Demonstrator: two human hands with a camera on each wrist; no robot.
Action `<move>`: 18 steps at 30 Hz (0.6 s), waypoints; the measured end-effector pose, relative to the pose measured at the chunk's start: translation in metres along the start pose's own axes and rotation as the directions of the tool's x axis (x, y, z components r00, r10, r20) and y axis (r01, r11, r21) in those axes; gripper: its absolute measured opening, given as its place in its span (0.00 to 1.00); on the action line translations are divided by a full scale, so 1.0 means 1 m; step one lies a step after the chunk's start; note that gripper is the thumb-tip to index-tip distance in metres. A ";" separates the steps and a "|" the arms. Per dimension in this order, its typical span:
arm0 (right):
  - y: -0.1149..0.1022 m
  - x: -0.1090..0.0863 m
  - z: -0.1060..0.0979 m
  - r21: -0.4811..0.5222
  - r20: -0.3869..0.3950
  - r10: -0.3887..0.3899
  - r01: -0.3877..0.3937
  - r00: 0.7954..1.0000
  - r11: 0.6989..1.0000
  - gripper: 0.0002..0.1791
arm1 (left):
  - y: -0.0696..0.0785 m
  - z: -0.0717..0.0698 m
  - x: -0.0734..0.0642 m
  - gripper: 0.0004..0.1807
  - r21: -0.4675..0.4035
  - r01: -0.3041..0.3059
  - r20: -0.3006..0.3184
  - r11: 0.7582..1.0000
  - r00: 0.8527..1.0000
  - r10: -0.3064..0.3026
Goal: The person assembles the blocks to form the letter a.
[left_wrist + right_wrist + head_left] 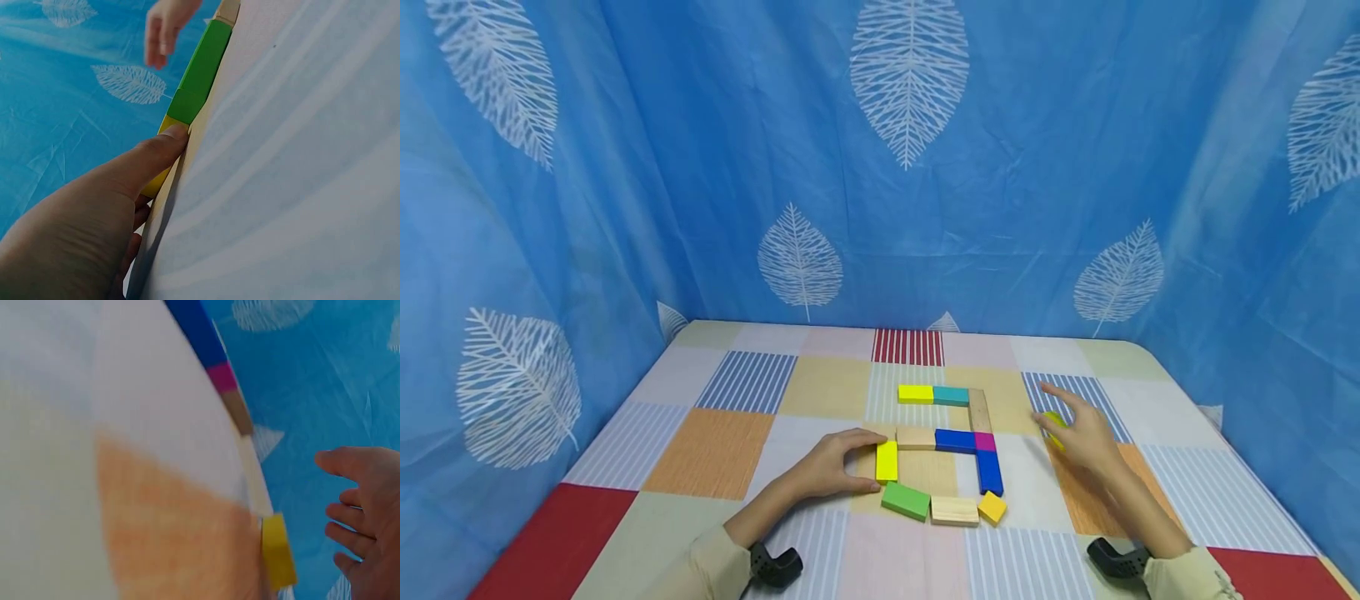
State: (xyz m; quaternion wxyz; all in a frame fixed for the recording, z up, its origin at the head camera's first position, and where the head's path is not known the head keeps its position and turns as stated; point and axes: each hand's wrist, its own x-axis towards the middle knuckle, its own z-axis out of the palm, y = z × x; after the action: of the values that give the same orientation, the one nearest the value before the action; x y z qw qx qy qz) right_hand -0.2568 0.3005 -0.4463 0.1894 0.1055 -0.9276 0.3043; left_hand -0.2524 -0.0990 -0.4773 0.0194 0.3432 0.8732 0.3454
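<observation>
My left hand (827,465) pinches a yellow block (887,462) at the left side of a block outline, index finger at its far end and thumb at its near end. In the left wrist view, the thumb (164,142) presses the yellow block where it meets a green block (203,69). To the right, my right hand (1082,433) hovers with fingers spread near another yellow block (1056,428), partly hidden behind it. The right wrist view shows that yellow block (279,551) on the cloth, apart from the fingers.
The outline continues with plain wood blocks (954,511), blue blocks (989,472), a magenta block (984,442), a teal block (951,396) and a tilted orange-yellow block (992,507). A patchwork cloth (711,450) covers the table; a blue leaf-print curtain (1000,208) surrounds it.
</observation>
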 end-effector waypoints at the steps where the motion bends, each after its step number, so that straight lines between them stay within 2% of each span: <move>1: 0.007 -0.001 -0.002 -0.024 0.015 0.027 -0.026 1.000 0.999 0.30 | 0.000 0.000 0.000 0.37 -0.004 0.003 0.001 1.000 1.000 -0.002; 4: 0.021 -0.007 -0.005 -0.072 0.053 0.074 -0.070 0.996 0.995 0.35 | 0.000 0.002 -0.001 0.37 -0.007 -0.010 0.000 1.000 1.000 0.010; 8: 0.028 -0.013 -0.005 -0.112 0.071 0.115 -0.106 0.991 0.988 0.38 | -0.001 0.003 -0.001 0.36 0.005 -0.034 -0.009 0.999 0.999 0.034; 12: 0.027 -0.016 -0.002 -0.137 0.026 0.105 -0.100 0.994 0.985 0.33 | -0.001 0.003 -0.001 0.36 0.009 -0.042 -0.018 0.999 0.999 0.042; 18: 0.024 -0.018 0.004 -0.143 -0.060 0.045 -0.053 0.997 0.988 0.24 | -0.001 0.001 -0.001 0.37 0.011 -0.037 -0.020 0.999 0.999 0.038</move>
State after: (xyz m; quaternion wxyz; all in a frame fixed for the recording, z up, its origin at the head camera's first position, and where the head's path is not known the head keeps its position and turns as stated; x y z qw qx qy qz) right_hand -0.2486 0.3189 -0.4694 0.2151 0.0602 -0.9437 0.2439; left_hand -0.2521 -0.1002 -0.4790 0.0023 0.3561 0.8686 0.3445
